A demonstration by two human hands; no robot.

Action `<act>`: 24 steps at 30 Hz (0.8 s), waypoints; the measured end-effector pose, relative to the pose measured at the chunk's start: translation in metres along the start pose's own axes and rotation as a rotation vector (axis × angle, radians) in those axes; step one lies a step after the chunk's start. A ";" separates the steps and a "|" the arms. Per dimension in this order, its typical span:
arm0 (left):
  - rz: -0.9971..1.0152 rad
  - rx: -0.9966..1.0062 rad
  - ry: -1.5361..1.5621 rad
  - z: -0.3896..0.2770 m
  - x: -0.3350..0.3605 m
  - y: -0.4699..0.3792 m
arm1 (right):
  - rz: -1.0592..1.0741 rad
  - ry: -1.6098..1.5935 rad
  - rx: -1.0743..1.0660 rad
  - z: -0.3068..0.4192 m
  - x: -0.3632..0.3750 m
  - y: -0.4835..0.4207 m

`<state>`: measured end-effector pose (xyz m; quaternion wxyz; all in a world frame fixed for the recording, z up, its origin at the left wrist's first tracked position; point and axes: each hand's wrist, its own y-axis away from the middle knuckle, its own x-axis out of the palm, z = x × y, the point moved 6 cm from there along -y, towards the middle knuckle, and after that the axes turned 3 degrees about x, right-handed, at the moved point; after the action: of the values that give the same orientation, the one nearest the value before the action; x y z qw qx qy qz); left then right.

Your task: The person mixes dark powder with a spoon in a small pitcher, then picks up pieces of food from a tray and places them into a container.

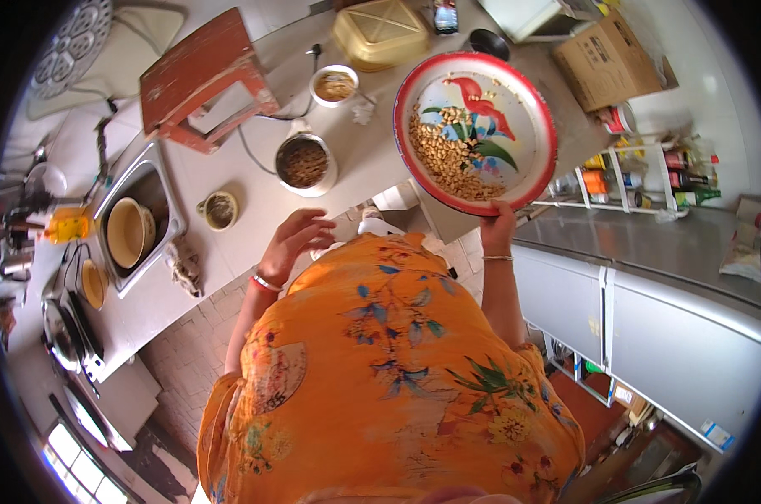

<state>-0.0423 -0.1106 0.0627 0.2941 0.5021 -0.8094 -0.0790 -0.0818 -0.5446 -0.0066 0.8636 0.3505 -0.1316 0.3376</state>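
Observation:
With my right hand (498, 225) I grip the near rim of a round enamel basin (539, 165), red-edged and painted with flowers. Shelled nuts or beans (442, 148), which look like peanuts, gather along its left and near sides. My left hand (296, 238) hovers by the counter's front edge, fingers apart and holding nothing. Just beyond it stands a white handled cup-like container (323, 181) with brown chunky contents, perhaps a grinder cup. Farther back is a small white bowl (318, 94) of light brown crumbs. A small handled cup (204, 206) sits to the left.
A worn red wooden stool (194, 69) rests on the counter, with a gold plastic basket (380, 38) behind. Left is a steel sink (177, 217) holding a beige basin (128, 233); a rag (184, 268) lies beside it. At right are a cardboard box (610, 63) and bottle rack (619, 176).

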 end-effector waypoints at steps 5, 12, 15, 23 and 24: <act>-0.170 -0.016 0.086 0.018 -0.020 0.004 | -0.076 -0.024 0.075 -0.031 -0.061 -0.039; -0.301 -0.069 0.110 0.035 -0.029 -0.004 | -0.162 -0.062 0.230 -0.070 -0.049 -0.059; -0.394 -0.049 0.081 0.035 -0.029 -0.002 | -0.066 -0.029 0.248 -0.079 -0.054 -0.081; -0.510 -0.047 0.080 0.061 -0.039 -0.017 | 0.099 0.201 0.422 -0.057 -0.076 -0.112; -0.545 -0.039 0.073 0.065 -0.039 -0.017 | 0.105 0.257 0.461 -0.055 -0.076 -0.114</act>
<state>-0.0525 -0.0961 -0.0126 0.3007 0.6982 -0.6314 -0.1528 -0.0618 -0.6038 -0.1406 0.7519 0.4849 0.0416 0.4447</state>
